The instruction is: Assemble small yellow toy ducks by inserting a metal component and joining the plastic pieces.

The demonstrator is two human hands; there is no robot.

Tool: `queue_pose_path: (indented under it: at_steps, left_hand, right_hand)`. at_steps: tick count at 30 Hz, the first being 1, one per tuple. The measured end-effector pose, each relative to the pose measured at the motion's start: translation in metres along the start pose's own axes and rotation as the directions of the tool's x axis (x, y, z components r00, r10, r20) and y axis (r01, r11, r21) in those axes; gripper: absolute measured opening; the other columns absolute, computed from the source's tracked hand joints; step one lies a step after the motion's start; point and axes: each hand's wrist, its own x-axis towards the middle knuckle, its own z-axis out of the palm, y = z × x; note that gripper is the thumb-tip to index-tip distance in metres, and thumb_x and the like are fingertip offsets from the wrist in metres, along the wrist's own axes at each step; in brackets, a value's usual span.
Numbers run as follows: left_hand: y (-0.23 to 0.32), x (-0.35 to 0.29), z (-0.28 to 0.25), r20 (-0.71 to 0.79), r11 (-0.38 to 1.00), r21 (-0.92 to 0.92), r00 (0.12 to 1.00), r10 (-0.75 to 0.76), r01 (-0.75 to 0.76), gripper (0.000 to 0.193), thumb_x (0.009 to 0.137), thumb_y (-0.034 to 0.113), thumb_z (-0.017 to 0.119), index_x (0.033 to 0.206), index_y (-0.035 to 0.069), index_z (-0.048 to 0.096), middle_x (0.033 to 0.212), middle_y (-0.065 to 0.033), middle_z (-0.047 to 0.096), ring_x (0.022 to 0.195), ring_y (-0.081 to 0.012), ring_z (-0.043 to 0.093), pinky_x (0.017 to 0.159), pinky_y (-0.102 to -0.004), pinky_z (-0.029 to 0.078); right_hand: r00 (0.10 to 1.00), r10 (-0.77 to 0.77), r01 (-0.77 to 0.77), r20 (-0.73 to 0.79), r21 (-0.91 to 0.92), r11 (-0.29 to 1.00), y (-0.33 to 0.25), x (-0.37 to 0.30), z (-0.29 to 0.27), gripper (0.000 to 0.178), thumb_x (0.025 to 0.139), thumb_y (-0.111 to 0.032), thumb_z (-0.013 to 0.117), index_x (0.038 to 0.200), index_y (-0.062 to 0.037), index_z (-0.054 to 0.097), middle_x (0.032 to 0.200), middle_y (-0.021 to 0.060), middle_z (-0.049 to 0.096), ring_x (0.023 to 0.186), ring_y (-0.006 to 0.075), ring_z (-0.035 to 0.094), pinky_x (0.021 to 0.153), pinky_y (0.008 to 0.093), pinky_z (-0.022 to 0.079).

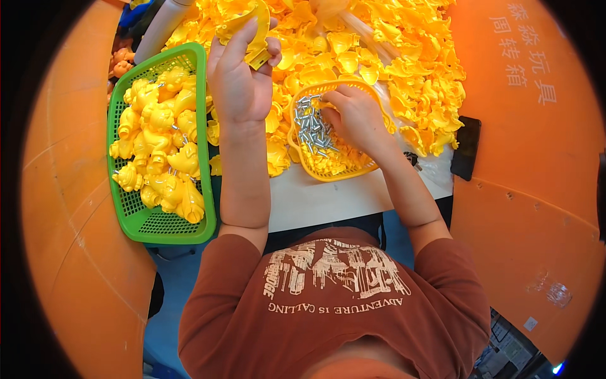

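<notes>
Raised over the far side of the table, my left hand (pixel 240 85) has its fingers closed round a curved yellow plastic shell piece (pixel 257 39). My right hand (pixel 358 119) reaches into a yellow basket (pixel 338 177), its fingers bent together among small silvery metal pins (pixel 310 126). Whatever may be between those fingertips is hidden. Small yellow plastic parts (pixel 334 161) lie in the same basket, beside the pins.
To my left stands a green basket (pixel 205 151) of assembled yellow figures (pixel 161 136), some with metal pins showing. Loose yellow shells (pixel 423 88) are heaped across the table's far side. Orange panels (pixel 524 158) flank me. A dark phone-like slab (pixel 466 147) lies at the right.
</notes>
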Motion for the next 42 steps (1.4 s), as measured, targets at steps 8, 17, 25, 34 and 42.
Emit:
queue_pose_path:
  at_steps: [8,17,25,34,42]
  left_hand:
    - [-0.02,-0.003,0.008,0.011,0.989,0.096,0.993,-0.114,0.112,0.021,0.083,0.009,0.058,0.102,0.007,0.05,0.088,-0.0076,0.061,0.062,-0.0133,0.055,0.054,-0.0257,0.041]
    - [-0.035,-0.023,0.032,0.119,0.895,0.418,0.967,-0.224,0.156,0.019,0.088,0.009,0.05,0.107,0.004,0.047,0.084,-0.0137,0.063,0.049,-0.0109,0.05,0.041,-0.0197,0.033]
    - [-0.027,-0.033,0.013,0.112,0.767,0.585,0.911,-0.397,0.262,0.017,0.086,0.008,0.052,0.101,0.002,0.048,0.074,-0.0041,0.058,0.045,-0.0072,0.049,0.038,-0.0196,0.036]
    - [-0.017,-0.036,0.014,0.121,0.742,0.602,0.885,-0.45,0.294,0.019,0.083,0.012,0.052,0.096,-0.001,0.05,0.068,-0.0055,0.054,0.042,-0.0084,0.048,0.038,-0.0221,0.038]
    - [-0.011,-0.034,0.007,0.13,0.734,0.629,0.896,-0.424,0.256,0.024,0.084,0.013,0.05,0.102,-0.002,0.048,0.07,-0.0092,0.058,0.041,-0.0088,0.048,0.036,-0.0207,0.035]
  right_hand:
    - [0.996,-0.071,0.072,0.062,-0.014,0.997,0.006,0.018,0.01,0.011,0.076,-0.017,0.06,0.075,-0.0056,0.061,0.066,0.0078,0.057,0.066,0.0272,0.06,0.057,0.0372,0.048]
    - [0.981,-0.119,0.113,-0.152,-0.047,0.992,0.012,0.009,0.008,0.015,0.068,-0.017,0.063,0.064,-0.0034,0.06,0.066,0.0088,0.058,0.061,0.0261,0.059,0.054,0.0365,0.048]
    - [0.955,0.283,-0.203,0.092,0.898,0.391,0.018,-0.005,-0.047,0.011,0.079,-0.002,0.061,0.089,0.0022,0.06,0.08,0.0049,0.065,0.067,0.0121,0.062,0.06,0.0272,0.05]
    - [0.972,0.044,0.2,-0.233,0.906,0.373,-0.013,0.033,-0.063,0.017,0.082,0.002,0.056,0.098,0.0027,0.062,0.099,0.0134,0.064,0.111,0.0216,0.052,0.099,0.0352,0.036]
    - [0.988,0.141,0.044,-0.059,0.994,0.102,-0.026,0.038,-0.056,0.017,0.08,0.002,0.057,0.096,0.0027,0.063,0.11,0.0185,0.06,0.112,0.0237,0.051,0.097,0.035,0.037]
